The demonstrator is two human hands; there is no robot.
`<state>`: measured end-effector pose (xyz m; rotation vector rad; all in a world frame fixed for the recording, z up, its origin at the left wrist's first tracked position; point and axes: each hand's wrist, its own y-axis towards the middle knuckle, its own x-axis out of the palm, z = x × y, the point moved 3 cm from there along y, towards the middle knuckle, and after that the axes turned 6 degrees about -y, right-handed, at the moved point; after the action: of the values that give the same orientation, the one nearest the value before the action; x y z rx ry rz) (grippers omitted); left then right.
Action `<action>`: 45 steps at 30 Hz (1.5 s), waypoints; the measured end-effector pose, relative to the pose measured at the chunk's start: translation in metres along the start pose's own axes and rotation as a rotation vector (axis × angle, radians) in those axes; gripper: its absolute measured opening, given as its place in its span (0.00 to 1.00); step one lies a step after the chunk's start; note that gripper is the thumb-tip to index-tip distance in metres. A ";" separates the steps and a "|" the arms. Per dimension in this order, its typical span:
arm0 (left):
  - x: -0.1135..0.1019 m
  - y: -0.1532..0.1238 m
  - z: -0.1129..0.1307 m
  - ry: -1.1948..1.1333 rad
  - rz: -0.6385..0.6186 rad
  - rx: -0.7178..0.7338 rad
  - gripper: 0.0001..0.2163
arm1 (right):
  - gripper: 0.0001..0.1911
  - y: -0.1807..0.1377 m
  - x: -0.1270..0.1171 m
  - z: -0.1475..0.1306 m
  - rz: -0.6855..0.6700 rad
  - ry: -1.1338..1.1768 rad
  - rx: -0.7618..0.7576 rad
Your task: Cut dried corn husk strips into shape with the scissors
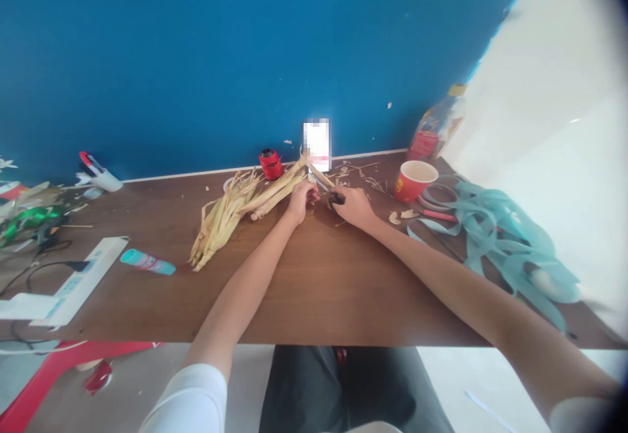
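Note:
My left hand [301, 199] is closed around the upper end of a bundle of dried corn husks [235, 214] that fans out to the left across the brown table [314, 289]. My right hand [354, 207] grips a small pair of scissors [330, 194] with black handles, its blades pointing at the husk tip held by my left hand. The two hands sit close together near the table's far edge. Husk scraps [358, 174] lie just behind them.
A red paper cup [413, 180] and light blue ribbon coils [495, 237] lie to the right, with a plastic bottle [436, 125] behind. A red thread spool [270, 163] stands by the blue wall. At left are a teal glue tube [147, 262], a white power strip [73, 282] and green ribbon [27, 218].

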<state>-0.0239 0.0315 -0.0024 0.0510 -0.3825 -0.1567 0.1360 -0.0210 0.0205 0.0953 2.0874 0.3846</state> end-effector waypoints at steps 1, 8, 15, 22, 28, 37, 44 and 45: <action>0.000 0.000 0.000 0.004 0.002 -0.005 0.09 | 0.18 0.000 0.000 0.000 -0.006 0.000 0.001; 0.002 -0.002 0.003 0.036 -0.028 -0.011 0.09 | 0.16 0.000 0.000 -0.001 -0.003 0.044 -0.032; 0.004 -0.002 0.002 -0.007 -0.021 -0.020 0.09 | 0.13 0.000 0.001 -0.001 -0.022 0.057 -0.074; 0.006 -0.004 0.007 0.014 -0.058 0.022 0.14 | 0.14 0.000 0.003 0.000 -0.027 0.039 -0.070; 0.004 -0.005 0.008 -0.020 -0.033 0.045 0.18 | 0.15 0.000 0.003 0.001 -0.023 -0.009 -0.078; 0.004 -0.008 0.010 -0.025 -0.003 0.120 0.22 | 0.15 -0.003 -0.001 0.000 0.014 -0.139 0.001; 0.003 -0.006 0.008 0.056 -0.032 0.090 0.20 | 0.17 -0.002 -0.001 0.002 0.108 0.005 0.014; 0.004 -0.006 0.008 0.068 -0.038 0.085 0.19 | 0.17 -0.001 -0.002 0.002 0.119 0.041 0.000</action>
<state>-0.0243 0.0252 0.0063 0.1475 -0.3203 -0.1762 0.1387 -0.0224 0.0211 0.2142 2.1278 0.4626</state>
